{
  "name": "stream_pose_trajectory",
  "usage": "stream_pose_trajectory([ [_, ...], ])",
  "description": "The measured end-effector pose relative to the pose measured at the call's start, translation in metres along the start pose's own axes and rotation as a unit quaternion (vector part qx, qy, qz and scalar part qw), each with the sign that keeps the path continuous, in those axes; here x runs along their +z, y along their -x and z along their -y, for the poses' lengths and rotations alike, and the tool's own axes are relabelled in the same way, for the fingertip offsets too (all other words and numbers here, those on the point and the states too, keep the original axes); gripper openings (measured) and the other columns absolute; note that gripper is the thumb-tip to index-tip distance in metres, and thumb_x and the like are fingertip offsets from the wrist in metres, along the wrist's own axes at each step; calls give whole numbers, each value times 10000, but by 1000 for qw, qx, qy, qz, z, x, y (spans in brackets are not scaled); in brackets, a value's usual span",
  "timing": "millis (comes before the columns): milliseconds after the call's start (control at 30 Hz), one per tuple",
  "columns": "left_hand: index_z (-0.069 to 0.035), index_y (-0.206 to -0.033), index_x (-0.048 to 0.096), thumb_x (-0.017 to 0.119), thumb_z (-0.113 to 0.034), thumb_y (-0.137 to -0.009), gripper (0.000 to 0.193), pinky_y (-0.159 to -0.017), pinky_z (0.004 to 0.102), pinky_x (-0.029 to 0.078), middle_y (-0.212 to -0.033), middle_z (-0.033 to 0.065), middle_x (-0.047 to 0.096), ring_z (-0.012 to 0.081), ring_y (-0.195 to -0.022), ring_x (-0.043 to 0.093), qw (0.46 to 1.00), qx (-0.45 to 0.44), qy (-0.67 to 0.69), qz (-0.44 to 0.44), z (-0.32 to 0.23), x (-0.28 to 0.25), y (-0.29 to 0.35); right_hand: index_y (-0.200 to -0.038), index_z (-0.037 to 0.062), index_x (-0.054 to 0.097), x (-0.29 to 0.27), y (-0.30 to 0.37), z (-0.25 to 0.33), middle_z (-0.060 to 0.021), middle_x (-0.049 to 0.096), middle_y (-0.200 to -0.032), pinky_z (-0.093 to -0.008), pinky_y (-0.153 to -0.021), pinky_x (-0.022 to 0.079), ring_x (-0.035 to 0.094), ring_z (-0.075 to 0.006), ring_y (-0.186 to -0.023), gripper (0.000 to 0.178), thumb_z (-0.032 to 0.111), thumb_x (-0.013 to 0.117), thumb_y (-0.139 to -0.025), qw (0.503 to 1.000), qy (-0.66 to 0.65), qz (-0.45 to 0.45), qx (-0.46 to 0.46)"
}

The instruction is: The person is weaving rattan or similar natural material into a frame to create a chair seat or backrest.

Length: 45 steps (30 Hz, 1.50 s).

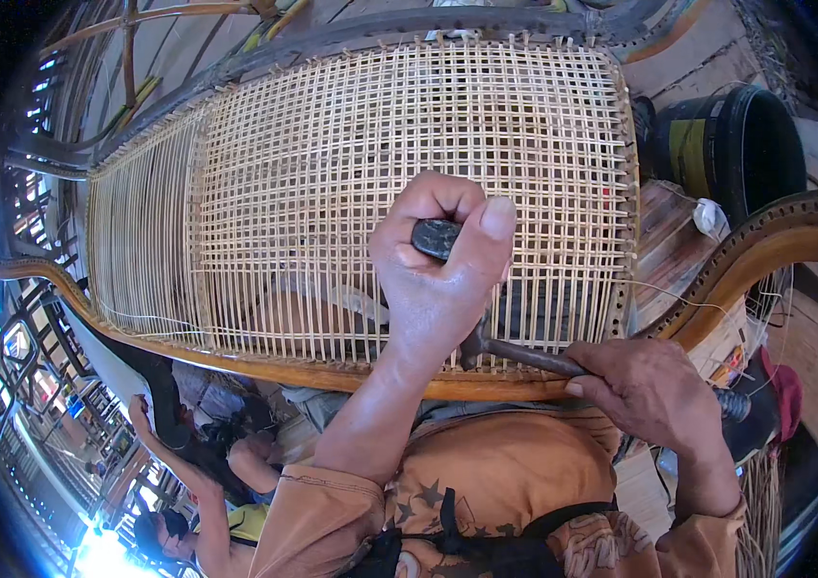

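Note:
A woven cane panel (pixel 351 144) is stretched in a curved wooden chair frame (pixel 264 369) in front of me. My left hand (pixel 438 279) is fisted over the panel's near edge, gripping a dark round-topped tool handle (pixel 434 237) with the thumb up. My right hand (pixel 649 390) holds the dark shaft of a small hammer (pixel 524 356) low at the right. Its head (pixel 474 349) lies just under my left hand against the frame's near rail. The tip of the left-hand tool is hidden by the fist.
A black bucket (pixel 736 135) stands at the upper right beyond the frame's curved arm (pixel 765 241). Loose cane strands (pixel 765 491) and a red cloth (pixel 786 390) lie at the right. Another person (pixel 207 501) crouches at the lower left, below the frame.

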<state>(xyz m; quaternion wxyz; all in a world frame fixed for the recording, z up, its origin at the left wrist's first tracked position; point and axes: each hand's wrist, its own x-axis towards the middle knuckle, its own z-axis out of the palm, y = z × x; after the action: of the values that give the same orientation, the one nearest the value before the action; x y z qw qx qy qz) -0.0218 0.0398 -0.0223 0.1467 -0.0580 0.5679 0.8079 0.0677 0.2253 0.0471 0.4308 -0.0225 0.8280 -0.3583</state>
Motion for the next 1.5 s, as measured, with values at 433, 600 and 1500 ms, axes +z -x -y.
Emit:
stream_pose_trajectory([
  [433, -45, -768, 495, 661, -102, -852, 194, -469, 197, 415, -638, -23, 489, 24, -526, 463, 999, -49, 8, -14, -8, 5, 12, -987, 88, 591, -6, 4, 0, -142, 627, -794, -446, -661, 481, 619, -339, -768, 234, 292, 568, -875, 998, 33, 43, 13],
  [600, -47, -763, 502, 655, -91, -851, 182, -469, 194, 415, -642, -25, 498, 20, -534, 473, 1000, -23, -14, -7, -7, 4, 8, -985, 88, 593, -3, 2, -3, -146, 631, -801, -449, -668, 484, 623, -341, -782, 238, 295, 571, -871, 1000, 16, 0, 12],
  [1500, -47, -774, 485, 644, -118, -873, 201, -438, 200, 409, -608, 2, 515, 41, -492, 481, 999, -35, 37, 11, 1, 26, 7, -1009, 80, 581, -7, 19, -14, -155, 626, -780, -450, -669, 476, 620, -345, -766, 240, 282, 563, -882, 999, 17, -25, 35],
])
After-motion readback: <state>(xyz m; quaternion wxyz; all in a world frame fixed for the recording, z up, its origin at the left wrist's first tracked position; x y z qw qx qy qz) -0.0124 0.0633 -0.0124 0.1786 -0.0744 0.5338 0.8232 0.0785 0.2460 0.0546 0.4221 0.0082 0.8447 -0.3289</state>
